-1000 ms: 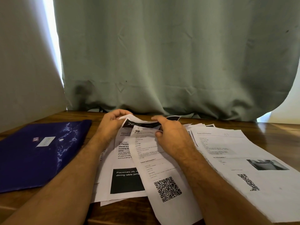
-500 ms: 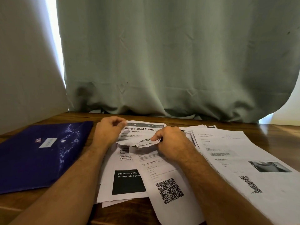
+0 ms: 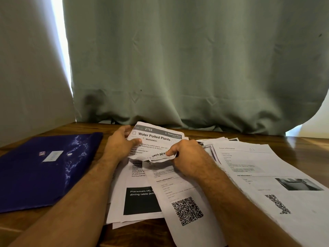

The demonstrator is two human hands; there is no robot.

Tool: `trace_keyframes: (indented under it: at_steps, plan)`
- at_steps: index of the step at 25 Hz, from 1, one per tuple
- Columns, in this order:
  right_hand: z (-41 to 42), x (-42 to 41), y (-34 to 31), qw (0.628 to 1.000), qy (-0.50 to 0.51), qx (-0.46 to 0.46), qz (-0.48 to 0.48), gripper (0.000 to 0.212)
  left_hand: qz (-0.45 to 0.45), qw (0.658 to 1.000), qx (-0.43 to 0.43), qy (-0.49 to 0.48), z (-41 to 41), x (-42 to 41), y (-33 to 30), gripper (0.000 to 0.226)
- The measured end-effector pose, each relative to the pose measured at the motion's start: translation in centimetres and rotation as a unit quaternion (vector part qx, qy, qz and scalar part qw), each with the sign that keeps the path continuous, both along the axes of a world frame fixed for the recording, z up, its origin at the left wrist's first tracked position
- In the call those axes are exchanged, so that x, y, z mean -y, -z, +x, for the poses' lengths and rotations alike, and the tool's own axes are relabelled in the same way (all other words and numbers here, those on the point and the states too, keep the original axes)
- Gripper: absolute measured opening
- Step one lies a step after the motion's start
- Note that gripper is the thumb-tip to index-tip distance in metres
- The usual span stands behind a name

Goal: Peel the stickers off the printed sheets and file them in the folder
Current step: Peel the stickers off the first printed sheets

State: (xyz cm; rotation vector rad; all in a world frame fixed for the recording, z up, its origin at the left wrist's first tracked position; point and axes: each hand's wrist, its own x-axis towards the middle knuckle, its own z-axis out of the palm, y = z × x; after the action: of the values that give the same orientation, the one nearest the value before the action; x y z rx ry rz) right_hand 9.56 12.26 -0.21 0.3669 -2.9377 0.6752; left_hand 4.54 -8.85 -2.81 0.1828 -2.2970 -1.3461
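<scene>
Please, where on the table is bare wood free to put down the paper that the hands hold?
Bare wooden table shows behind the spread sheets toward the curtain, in the strip behind the blue folder, and at the near edge left of the QR code sheet. The middle and right are crowded with overlapping sheets.

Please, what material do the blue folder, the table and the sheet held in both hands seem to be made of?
Blue folder: probably plastic, glossy; it shows white reflections and a snap button.
Table: looks like wood, varnished; brown grain and a light sheen.
Water Potted Plants sheet: thin printed paper, matte; it creases and curls where the left hand and right hand grip it.
</scene>
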Motion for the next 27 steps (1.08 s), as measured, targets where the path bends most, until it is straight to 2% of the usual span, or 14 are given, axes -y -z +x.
trace_keyframes:
  at_steps: [4,8,13,15,17,20,21,24,26,27]
  plan:
    - [0.1,-0.1,0.1,1.0,-0.007,-0.009,-0.001,0.043,0.054,0.997,-0.06,-0.002,0.4,-0.4,-0.5,0.064]
    - [0.1,-0.1,0.2,1.0,-0.007,-0.012,-0.006,0.043,0.06,0.996,-0.064,0.021,0.8,-0.5,-0.7,0.057]
    - [0.1,-0.1,0.4,0.999,-0.003,-0.04,-0.024,0.042,0.116,0.978,-0.078,0.153,2.1,-1.4,-1.2,0.011]
    - [0.1,-0.1,0.4,0.996,-0.001,-0.069,-0.047,0.05,0.132,0.963,-0.074,0.221,2.6,-1.5,-1.3,0.011]
    - [0.3,0.0,0.3,0.995,0.002,-0.079,-0.065,0.067,0.13,0.953,-0.07,0.264,2.8,-1.3,-1.3,0.02]
    - [0.6,0.1,0.2,0.995,-0.002,-0.07,-0.065,0.088,0.105,0.958,-0.034,0.265,2.6,-1.0,-1.0,0.028]
    - [0.7,0.1,0.1,0.996,0.001,-0.065,-0.059,0.085,0.107,0.96,-0.019,0.259,2.7,-1.0,-1.0,0.035]
    - [0.4,-0.3,-0.1,0.998,0.005,-0.053,-0.04,0.045,0.087,0.96,0.012,0.265,2.9,-1.2,-1.2,0.051]
    - [0.4,-0.4,-0.1,0.999,0.006,-0.033,-0.023,0.036,0.043,0.983,0.003,0.179,2.4,-1.1,-1.2,0.057]
    - [0.4,-0.3,-0.1,1.0,0.003,-0.027,-0.015,0.036,0.01,0.995,-0.002,0.104,1.8,-0.9,-1.0,0.046]
